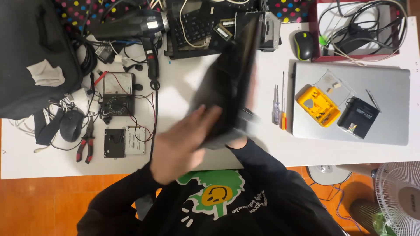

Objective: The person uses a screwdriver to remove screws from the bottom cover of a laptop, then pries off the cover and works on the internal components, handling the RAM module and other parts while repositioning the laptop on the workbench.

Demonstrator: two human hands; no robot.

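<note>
Left grip [181,144] clasping dark laptop panel [229,83], tilted above white tabletop [271,144]; right grip mostly hidden beneath, state unclear. Best supported underneath, clear of screwdrivers [280,105].

Motion blur smears the left hand [181,144] and the dark laptop [229,78] it grips, so the finger positions cannot be told. The right hand is hidden behind that laptop. The fan [400,196] and the black bag [30,57] are cut off by the picture's edges.
</note>
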